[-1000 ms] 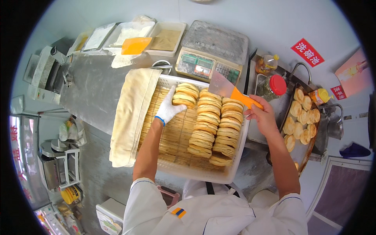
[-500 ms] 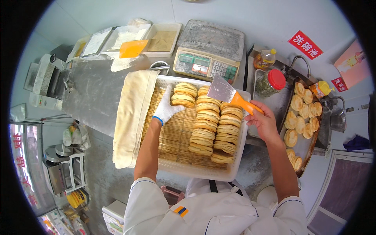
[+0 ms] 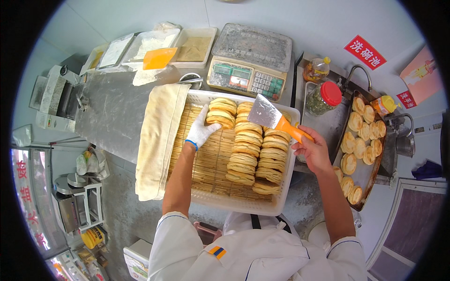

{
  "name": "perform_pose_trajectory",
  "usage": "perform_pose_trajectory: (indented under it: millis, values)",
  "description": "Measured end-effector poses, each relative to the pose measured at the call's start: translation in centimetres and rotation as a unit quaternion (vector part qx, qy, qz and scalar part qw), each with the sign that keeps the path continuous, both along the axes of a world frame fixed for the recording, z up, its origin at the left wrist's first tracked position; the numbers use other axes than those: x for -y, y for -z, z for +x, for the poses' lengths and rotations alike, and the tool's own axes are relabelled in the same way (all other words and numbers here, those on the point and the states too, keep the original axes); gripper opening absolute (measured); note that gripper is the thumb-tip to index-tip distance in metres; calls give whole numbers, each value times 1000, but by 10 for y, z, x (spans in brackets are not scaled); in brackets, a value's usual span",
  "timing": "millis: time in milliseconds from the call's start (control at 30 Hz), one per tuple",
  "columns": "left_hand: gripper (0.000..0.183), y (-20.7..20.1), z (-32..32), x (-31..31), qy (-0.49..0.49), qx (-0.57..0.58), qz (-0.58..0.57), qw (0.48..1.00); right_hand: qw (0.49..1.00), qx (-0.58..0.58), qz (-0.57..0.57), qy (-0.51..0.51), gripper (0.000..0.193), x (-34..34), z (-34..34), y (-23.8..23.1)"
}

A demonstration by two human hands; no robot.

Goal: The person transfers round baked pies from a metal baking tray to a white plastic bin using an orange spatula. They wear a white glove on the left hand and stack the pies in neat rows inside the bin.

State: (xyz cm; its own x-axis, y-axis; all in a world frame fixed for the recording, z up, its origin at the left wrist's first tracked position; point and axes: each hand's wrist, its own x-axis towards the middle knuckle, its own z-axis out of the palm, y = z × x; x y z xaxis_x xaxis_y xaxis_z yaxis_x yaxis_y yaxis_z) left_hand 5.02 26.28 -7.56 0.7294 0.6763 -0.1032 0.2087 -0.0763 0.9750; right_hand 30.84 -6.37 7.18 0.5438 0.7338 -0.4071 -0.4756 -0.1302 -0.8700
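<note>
Right fingers (image 3: 301, 147) hold the scraper (image 3: 281, 123), slightly lower than before; gloved left fingers (image 3: 202, 117) spread wide alongside pastries (image 3: 221, 111); beyond the right fingers, a white-lettered red sign (image 3: 365, 52).

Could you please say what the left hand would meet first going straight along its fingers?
Probably the white basket's far rim, just past the gloved left hand, though depth is unclear.

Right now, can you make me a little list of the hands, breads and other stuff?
Left hand: white glove, touching a short bread row
Right hand: bare, holding an orange-handled scraper
Basket: white, slatted mat inside
Longer bread rows: two, on the mat's right
Cloth: cream, folded, over the basket's left side
Metal tray: more breads, far right
</note>
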Motion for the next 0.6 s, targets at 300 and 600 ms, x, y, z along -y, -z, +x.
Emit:
perform_pose_trajectory:
  millis: [300,600]
  values:
    - [108,-18,0,21,-39,-37,49,997,1000,-9,13,5,40,11,0,-1]
    - [94,-11,-8,29,-51,60,-62,995,998,-46,36,22,42,32,6,0]
